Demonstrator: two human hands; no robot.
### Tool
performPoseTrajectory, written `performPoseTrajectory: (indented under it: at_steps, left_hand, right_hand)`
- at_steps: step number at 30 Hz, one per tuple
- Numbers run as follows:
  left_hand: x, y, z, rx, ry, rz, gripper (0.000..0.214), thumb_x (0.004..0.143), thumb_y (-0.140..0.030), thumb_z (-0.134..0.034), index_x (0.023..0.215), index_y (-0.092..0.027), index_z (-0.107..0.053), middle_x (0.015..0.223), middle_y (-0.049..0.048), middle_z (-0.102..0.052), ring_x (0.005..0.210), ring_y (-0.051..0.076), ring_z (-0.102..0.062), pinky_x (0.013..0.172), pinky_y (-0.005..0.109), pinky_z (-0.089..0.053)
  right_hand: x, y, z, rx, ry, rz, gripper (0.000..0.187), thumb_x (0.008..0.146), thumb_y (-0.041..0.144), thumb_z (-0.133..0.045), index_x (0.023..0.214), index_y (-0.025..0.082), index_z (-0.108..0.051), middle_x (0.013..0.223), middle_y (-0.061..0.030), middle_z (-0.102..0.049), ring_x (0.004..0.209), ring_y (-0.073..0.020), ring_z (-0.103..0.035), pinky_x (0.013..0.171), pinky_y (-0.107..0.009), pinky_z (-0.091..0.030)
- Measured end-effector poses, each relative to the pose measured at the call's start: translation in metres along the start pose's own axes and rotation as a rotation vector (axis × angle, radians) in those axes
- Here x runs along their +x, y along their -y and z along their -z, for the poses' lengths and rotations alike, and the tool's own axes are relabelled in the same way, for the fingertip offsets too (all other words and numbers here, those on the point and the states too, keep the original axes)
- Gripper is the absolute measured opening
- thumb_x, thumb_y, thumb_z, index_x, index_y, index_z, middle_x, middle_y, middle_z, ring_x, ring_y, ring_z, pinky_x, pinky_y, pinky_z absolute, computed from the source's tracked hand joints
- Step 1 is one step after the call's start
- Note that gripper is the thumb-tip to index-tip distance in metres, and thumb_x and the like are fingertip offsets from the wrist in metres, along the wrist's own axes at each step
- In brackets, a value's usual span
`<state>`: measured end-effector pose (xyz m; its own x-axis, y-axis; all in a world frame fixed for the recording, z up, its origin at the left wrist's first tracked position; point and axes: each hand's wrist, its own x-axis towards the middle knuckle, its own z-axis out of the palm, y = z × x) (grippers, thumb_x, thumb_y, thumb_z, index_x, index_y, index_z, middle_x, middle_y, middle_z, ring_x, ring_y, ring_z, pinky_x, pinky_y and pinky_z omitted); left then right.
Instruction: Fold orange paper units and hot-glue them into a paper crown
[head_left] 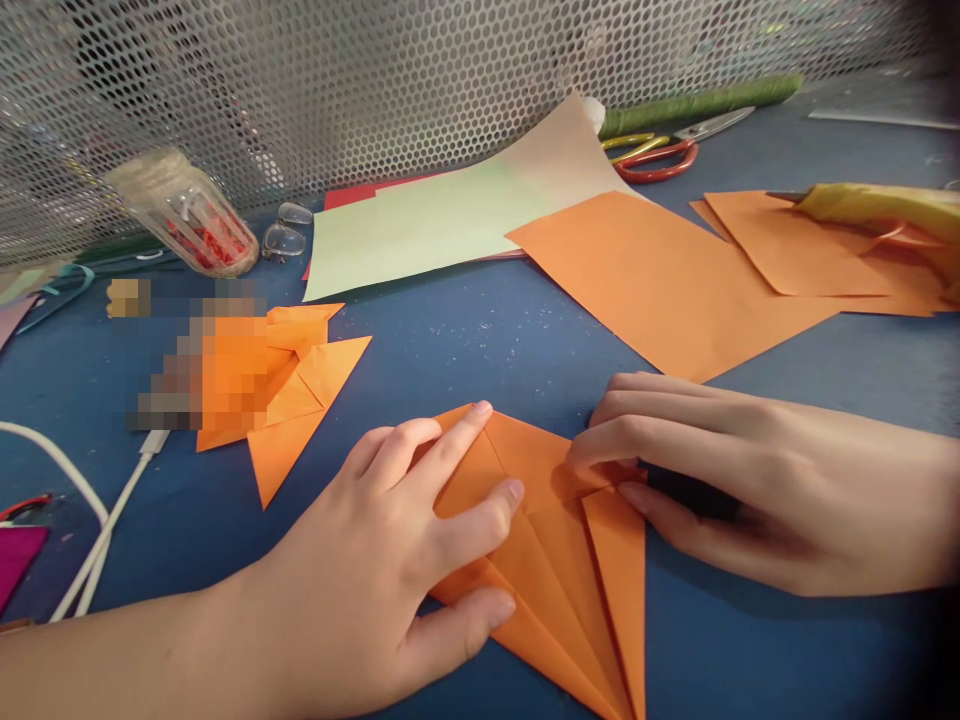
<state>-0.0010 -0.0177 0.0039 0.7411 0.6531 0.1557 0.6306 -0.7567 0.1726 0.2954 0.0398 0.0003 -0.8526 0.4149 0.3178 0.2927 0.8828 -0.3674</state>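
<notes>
- Left hand (390, 570) down flat, grip spread, fingertips pressing the folded orange paper model (555, 560) onto the blue surface (480, 350).
- Right hand (750, 490) comes in from the right, grip pinching the model's centre flap.
- Open blue room just beyond both hands.
- Further left, a second folded orange paper shape (315, 380); to the right, a flat orange paper sheet (660, 280), corner near the right knuckles.
- Far back: pale green paper sheet (420, 225) and red-handled scissors (660, 160), under the perforated metal screen (375, 80).

Matt orange paper (555, 560) is lying on the dull blue surface (465, 350), perforated metal mesh (375, 80) gleaming at its far edge.
</notes>
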Motion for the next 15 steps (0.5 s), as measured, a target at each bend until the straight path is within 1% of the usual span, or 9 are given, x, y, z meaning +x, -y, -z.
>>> performPoseTrajectory:
  at_steps: [3, 10, 13, 15]
  left_hand:
    - [-0.0003, -0.0003, -0.0002, 0.001, 0.004, 0.007, 0.037, 0.107, -0.041, -0.052, 0.140, -0.027, -0.058, 0.168, 0.0196, -0.043, 0.131, 0.035, -0.052, 0.105, 0.056, -0.049]
    - [-0.0008, 0.0000, 0.0003, -0.011, 0.015, 0.009, 0.036, 0.109, -0.040, -0.046, 0.140, -0.027, -0.056, 0.169, 0.0197, -0.041, 0.133, 0.035, -0.050, 0.105, 0.055, -0.047]
    - [-0.0016, -0.0005, -0.0001, -0.012, 0.014, 0.017, 0.036, 0.108, -0.041, -0.049, 0.141, -0.029, -0.055, 0.170, 0.0185, -0.039, 0.135, 0.035, -0.049, 0.106, 0.054, -0.047]
    - [-0.0022, -0.0007, -0.0006, -0.009, 0.013, 0.028, 0.039, 0.105, -0.042, -0.054, 0.143, -0.029, -0.055, 0.171, 0.0196, -0.037, 0.136, 0.035, -0.048, 0.106, 0.055, -0.047]
  right_hand:
    - [-0.0010, -0.0003, -0.0003, -0.007, -0.015, 0.002, 0.016, 0.102, 0.016, -0.047, 0.114, 0.022, -0.057, 0.089, -0.0023, -0.065, 0.078, -0.0129, -0.062, 0.068, -0.021, -0.054]
    - [-0.0041, -0.0001, -0.0014, -0.037, -0.028, 0.009, 0.019, 0.104, 0.016, -0.047, 0.119, 0.022, -0.057, 0.083, -0.0005, -0.062, 0.072, -0.0129, -0.059, 0.065, -0.021, -0.051]
    - [-0.0033, 0.0009, -0.0020, -0.049, -0.024, 0.013, 0.022, 0.106, 0.018, -0.044, 0.124, 0.022, -0.056, 0.083, -0.0006, -0.062, 0.073, -0.0132, -0.059, 0.065, -0.022, -0.051]
    - [-0.0018, 0.0005, -0.0022, -0.046, -0.026, 0.015, 0.020, 0.108, 0.021, -0.044, 0.125, 0.022, -0.056, 0.084, -0.0006, -0.063, 0.074, -0.0133, -0.060, 0.066, -0.022, -0.052]
